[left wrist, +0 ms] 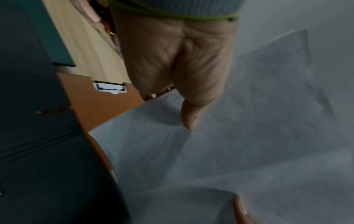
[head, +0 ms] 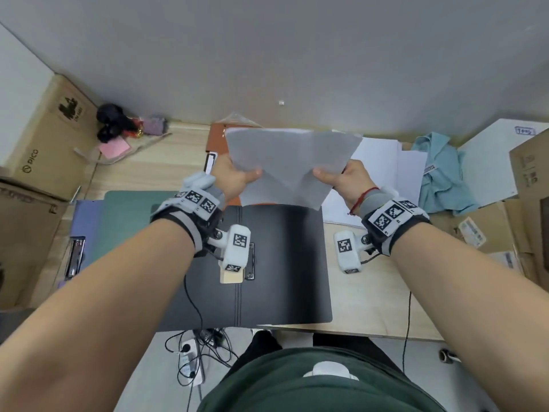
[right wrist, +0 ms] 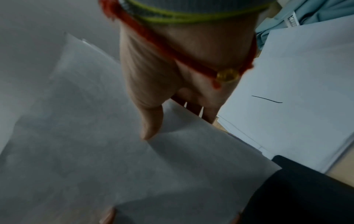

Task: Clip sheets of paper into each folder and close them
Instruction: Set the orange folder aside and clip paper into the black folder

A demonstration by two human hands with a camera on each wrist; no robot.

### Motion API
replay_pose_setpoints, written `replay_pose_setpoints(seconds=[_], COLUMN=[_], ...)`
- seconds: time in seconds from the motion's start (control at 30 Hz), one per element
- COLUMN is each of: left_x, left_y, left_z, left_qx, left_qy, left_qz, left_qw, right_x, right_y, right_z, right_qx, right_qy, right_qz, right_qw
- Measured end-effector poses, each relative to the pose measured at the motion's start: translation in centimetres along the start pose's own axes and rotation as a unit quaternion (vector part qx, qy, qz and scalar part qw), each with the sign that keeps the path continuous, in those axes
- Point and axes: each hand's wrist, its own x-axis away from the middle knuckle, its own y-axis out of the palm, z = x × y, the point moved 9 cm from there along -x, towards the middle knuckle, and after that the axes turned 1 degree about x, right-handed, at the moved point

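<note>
Both hands hold a stack of white paper sheets (head: 289, 162) in the air above the desk. My left hand (head: 237, 176) pinches its left edge, thumb on top and fingers beneath; the left wrist view shows that thumb (left wrist: 188, 119) pressing the sheets (left wrist: 239, 151). My right hand (head: 341, 178) pinches the right edge the same way, its thumb (right wrist: 151, 128) on the paper (right wrist: 95, 151). Below lies an open black folder (head: 282, 263) with a metal clip (head: 251, 260) near its spine. An orange folder (head: 215, 141) lies behind, mostly hidden by the sheets.
A green folder (head: 127, 209) and a purple folder (head: 84, 215) with a clip lie at the left. Loose white paper (head: 386, 162) is stacked at the right, beside a blue cloth (head: 442, 171). Cardboard boxes (head: 44, 138) flank both sides. Cables (head: 196, 352) hang below the desk edge.
</note>
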Motion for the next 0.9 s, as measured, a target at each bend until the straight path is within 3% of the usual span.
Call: replay_pose_setpoints(seconds=[0.1, 0.2, 0.4, 0.5, 0.73, 0.9], left_x=[0.4, 0.2, -0.2, 0.0, -0.3, 0.5], left_y=[0.3, 0.5, 1.2, 1.8, 2.3, 1.7], left_z=[-3.5, -5.3, -5.5, -6.9, -7.3, -10.1], left_qx=[-0.062, -0.1, -0.11, -0.143, -0.197, -0.19], left_qy=[-0.054, -0.067, -0.05, -0.076, -0.105, -0.135], left_qz=[0.002, -0.001, -0.024, -0.051, -0.048, -0.059], left_qw=[0.997, 0.993, 0.992, 0.985, 0.974, 0.971], right_x=[0.6, 0.8, 0.2, 0.3, -0.1, 1.4], right_y=[0.1, 0.0, 0.1, 0.3, 0.6, 2.1], right_z=[2.2, 4.0, 5.2, 5.9, 5.9, 9.4], right_qx=[0.032, 0.07, 0.121, 0.182, 0.222, 0.129], right_qy=[0.039, 0.066, 0.066, 0.076, 0.091, 0.171], right_qz=[-0.015, -0.015, -0.017, -0.028, -0.023, -0.034], right_qw=[0.999, 0.995, 0.99, 0.98, 0.971, 0.976])
